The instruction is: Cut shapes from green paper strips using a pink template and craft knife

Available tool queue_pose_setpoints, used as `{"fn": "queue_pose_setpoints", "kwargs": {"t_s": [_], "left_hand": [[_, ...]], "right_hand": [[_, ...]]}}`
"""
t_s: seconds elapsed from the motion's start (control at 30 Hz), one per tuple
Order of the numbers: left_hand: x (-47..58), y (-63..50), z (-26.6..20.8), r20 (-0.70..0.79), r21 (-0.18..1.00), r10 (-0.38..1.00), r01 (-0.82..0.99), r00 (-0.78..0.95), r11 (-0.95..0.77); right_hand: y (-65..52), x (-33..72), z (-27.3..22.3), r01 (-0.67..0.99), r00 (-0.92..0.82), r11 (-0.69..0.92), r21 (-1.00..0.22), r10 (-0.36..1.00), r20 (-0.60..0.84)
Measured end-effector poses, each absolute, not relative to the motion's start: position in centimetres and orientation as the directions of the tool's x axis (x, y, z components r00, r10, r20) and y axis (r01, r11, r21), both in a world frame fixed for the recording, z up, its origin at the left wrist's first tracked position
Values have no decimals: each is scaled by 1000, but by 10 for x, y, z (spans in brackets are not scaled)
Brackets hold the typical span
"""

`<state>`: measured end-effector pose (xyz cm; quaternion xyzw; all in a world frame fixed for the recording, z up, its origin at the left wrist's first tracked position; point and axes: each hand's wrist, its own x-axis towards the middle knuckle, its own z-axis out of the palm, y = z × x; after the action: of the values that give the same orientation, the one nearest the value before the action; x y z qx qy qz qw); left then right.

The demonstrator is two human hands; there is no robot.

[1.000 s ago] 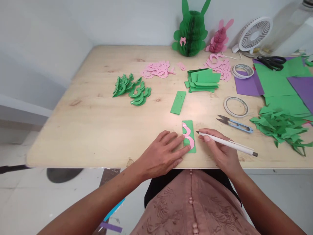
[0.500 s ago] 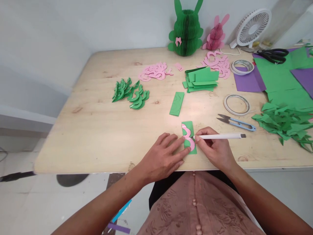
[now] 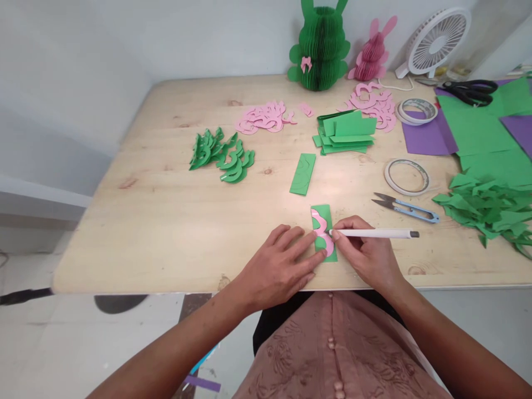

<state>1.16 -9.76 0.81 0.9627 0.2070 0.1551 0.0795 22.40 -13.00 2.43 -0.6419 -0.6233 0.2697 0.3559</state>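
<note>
My left hand (image 3: 286,263) lies flat at the table's front edge, fingers spread. Its fingertips press on a curvy pink paper cutout (image 3: 327,244), which rests on a small green paper strip (image 3: 328,214). A white pen (image 3: 386,233) is pinched in my right hand (image 3: 368,255), its tip touching down at the notch on the cutout's right edge. Just beyond lies another green strip (image 3: 302,174) with a wavy outline drawn on it. Farther back is a stack of folded green paper (image 3: 349,133).
Blue-handled thread snips (image 3: 409,210), tape rolls (image 3: 407,177) and green scraps (image 3: 486,208) lie to the right, with black scissors (image 3: 469,91) behind. Green cutouts (image 3: 235,163) and pink cutouts (image 3: 266,117) are at left. Paper rabbits (image 3: 322,50) and a fan (image 3: 440,41) stand along the wall.
The camera view has shifted slightly. The pen tip stays near the notch of the pink cutout, and both hands keep nearly the same pose.
</note>
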Motion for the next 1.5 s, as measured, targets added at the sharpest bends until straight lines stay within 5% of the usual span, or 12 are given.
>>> {"fn": "queue_pose_setpoints", "kwargs": {"t_s": [0.43, 0.8, 1.5], "left_hand": [[11, -98, 3, 250, 216, 402, 354, 881, -910], [15, -96, 10, 278, 171, 367, 330, 888, -928], [17, -93, 4, 221, 158, 357, 328, 908, -931]], "right_hand": [[-135, 227, 18, 586, 88, 80, -806, 983, 161], [-140, 225, 17, 724, -36, 198, -661, 967, 250], [-140, 223, 19, 755, -31, 200, -624, 962, 271]]}}
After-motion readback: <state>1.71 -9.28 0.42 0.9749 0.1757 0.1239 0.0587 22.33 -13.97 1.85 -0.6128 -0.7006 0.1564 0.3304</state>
